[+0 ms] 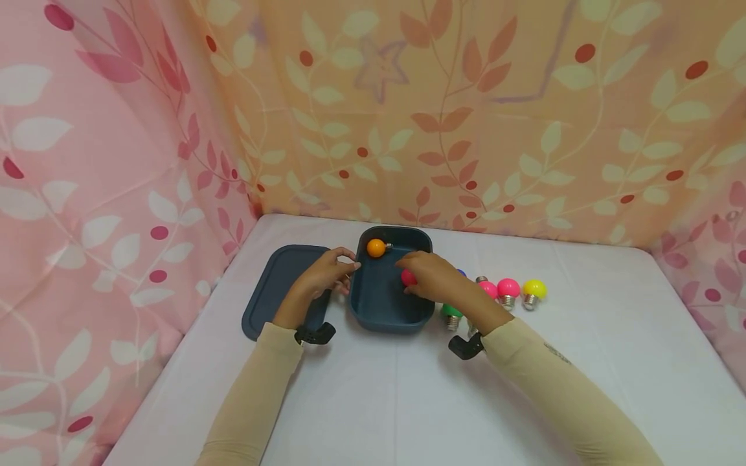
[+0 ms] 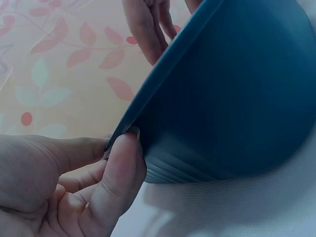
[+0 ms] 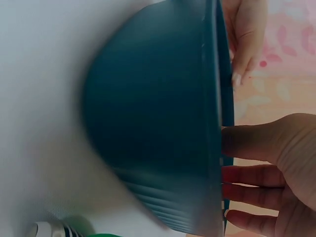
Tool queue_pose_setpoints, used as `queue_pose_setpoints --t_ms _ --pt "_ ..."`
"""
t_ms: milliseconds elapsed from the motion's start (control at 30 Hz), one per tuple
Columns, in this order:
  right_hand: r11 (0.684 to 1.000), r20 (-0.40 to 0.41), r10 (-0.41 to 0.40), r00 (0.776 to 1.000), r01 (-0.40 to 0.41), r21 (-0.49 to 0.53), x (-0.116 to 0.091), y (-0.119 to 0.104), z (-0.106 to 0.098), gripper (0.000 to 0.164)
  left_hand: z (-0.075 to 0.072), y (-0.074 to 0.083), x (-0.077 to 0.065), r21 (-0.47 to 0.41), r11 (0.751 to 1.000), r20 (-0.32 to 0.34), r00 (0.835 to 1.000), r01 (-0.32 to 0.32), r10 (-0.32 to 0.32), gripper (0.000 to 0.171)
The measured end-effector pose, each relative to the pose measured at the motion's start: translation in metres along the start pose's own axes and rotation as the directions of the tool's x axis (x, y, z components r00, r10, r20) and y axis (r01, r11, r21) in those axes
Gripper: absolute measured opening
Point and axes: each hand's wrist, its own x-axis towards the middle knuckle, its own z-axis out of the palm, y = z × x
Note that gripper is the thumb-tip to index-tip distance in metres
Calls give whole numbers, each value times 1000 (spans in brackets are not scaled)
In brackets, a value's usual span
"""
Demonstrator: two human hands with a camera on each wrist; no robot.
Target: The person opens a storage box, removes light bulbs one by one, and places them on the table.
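Note:
A dark blue-grey plastic container [image 1: 392, 327] stands on the white-covered table. My left hand [image 1: 323, 272] pinches its left rim between thumb and finger, as the left wrist view shows closely. Over the container's right side, my right hand [image 1: 434, 277] holds a pink light bulb [image 1: 408, 277] low inside it. That bulb is partly covered by the fingers, and in the right wrist view the container wall [image 3: 158, 98] hides it. An orange light bulb [image 1: 375, 248] lies on its side at the back of the container.
Right of the container lie several bulbs: a green bulb [image 1: 451, 310], a pink bulb [image 1: 509, 288], a yellow bulb [image 1: 534, 289] and others partly hidden by my right arm. A flat dark lid [image 1: 276, 278] lies to the left. Floral curtains [image 1: 384, 129] border the table.

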Motion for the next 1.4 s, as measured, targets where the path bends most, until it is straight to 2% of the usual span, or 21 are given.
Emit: queue_pose_setpoints --t_ms 233,633,833,1067,1400 --pt "993 45 -52 998 57 -108 10 5 5 56 -1 4 -3 3 1000 14 1000 6 -6 42" --pt "975 88 -28 996 47 -219 16 8 12 49 0 2 -2 1 1000 12 1000 1 -1 44" --pt "964 74 -39 997 57 -260 15 8 13 42 -1 1 -2 -4 1000 8 1000 1 -1 44" --pt "956 47 -59 997 70 -285 16 9 16 44 -1 1 0 15 1000 5 1000 -4 4 42" --pt "957 -43 -182 982 167 -238 9 6 18 54 -1 0 0 5 1000 8 1000 -2 2 38"
